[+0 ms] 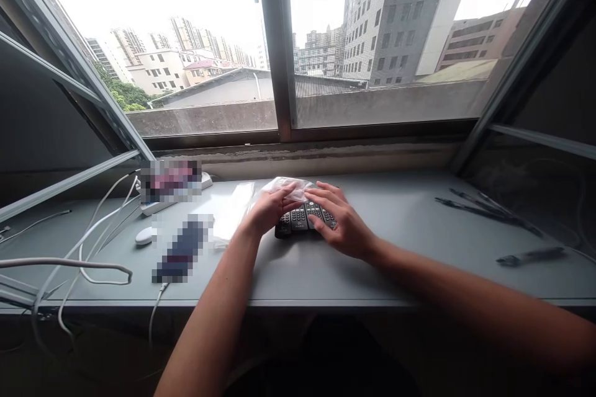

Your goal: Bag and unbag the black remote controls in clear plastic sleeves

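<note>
A thin, crumpled clear plastic bag is pinched in my left hand, just above the desk. Below it lies a row of black remote controls, side by side with their buttons facing up; both hands partly cover them. My right hand hovers over the right end of the row with its fingers spread. Its fingertips are close to the bag's right edge, and I cannot tell whether they touch it. To the left of my left hand lies a flat, shiny white stack, washed out by glare.
On the left are a blurred-out dark object with a cable, a small white rounded item, a white power strip and looping white cables. Dark, thin cable-like items lie right. Metal shelf posts flank the desk; a window stands behind.
</note>
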`<state>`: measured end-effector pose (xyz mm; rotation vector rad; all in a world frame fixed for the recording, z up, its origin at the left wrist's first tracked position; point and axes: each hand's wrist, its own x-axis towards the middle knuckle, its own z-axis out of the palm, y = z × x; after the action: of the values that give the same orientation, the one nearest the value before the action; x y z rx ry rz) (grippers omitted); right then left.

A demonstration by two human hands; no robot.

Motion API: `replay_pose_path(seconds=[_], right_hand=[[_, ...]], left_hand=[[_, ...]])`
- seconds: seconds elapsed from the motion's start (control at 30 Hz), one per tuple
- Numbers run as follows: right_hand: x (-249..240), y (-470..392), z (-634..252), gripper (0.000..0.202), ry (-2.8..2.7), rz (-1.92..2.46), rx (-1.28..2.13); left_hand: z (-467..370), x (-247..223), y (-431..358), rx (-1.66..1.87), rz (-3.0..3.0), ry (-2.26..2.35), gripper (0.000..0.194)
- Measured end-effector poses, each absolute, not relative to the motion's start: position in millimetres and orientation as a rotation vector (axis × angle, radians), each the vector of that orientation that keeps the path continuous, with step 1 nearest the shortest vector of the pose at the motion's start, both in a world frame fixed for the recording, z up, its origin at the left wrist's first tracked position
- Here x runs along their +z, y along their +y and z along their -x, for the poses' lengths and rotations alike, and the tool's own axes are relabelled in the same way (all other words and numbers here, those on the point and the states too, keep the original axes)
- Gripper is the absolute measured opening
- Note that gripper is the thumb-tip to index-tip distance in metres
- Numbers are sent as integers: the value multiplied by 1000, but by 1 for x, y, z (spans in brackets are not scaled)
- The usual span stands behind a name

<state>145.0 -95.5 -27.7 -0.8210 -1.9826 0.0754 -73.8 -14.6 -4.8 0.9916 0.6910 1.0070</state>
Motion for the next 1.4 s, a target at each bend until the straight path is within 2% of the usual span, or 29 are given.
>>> replay_pose_path(seconds=[0.47,0.7,0.8,1.03,1.17,1.27,1.4], right_hand=[[-33,-94,-146,44,-2007,821,99],[-28,-98,-145,38,-2044,850,89],[-26,-100,-145,41,-2051,826,95],[-23,-104,-142,50,-2124,817,207],[-21,-105,-141,50,-2109,804,197],[-21,-104,-142,47,-2102,796,200],[-23,-104,-143,58,-2132,760,231]], left_hand=[[75,-7,-18,881,-1074,663,27],[74,-2,-20,830,-1093,608,40],[74,-1,-19,882,-1078,546,43],[72,1,-26,730,-1040,530,35],[74,7,-23,965,-995,539,41],[76,7,-18,1136,-945,543,38],[77,4,-12,1161,-905,551,36]])
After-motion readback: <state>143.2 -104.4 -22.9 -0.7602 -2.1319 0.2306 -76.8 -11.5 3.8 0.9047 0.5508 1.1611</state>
